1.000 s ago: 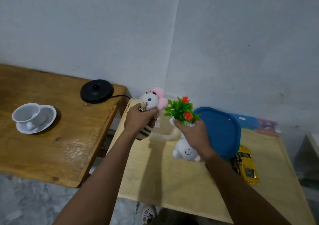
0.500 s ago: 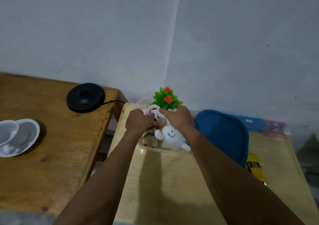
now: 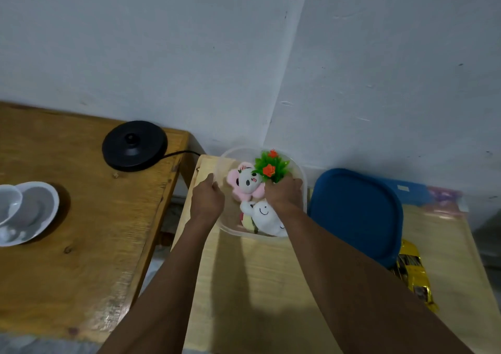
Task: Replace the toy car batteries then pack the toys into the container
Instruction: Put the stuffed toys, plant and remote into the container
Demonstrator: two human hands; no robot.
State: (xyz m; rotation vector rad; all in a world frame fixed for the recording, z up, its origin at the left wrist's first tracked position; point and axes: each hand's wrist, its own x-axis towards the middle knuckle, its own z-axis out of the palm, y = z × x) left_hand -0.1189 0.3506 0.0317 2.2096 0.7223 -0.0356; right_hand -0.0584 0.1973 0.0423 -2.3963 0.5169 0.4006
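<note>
Packing toys: right hand [image 3: 283, 195] clasps the toy plant [image 3: 271, 165] inside the container [image 3: 233, 153]; left hand [image 3: 207, 199] curls at its rim, hold unclear. Next, probably fetching the yellow car [image 3: 414, 275].

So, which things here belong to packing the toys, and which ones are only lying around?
Part of the job: clear container, pink panda plush, white smiling plush, green plant toy, blue lid, yellow toy car.

Just lying about: black kettle base, white cup, saucer, blue box.
</note>
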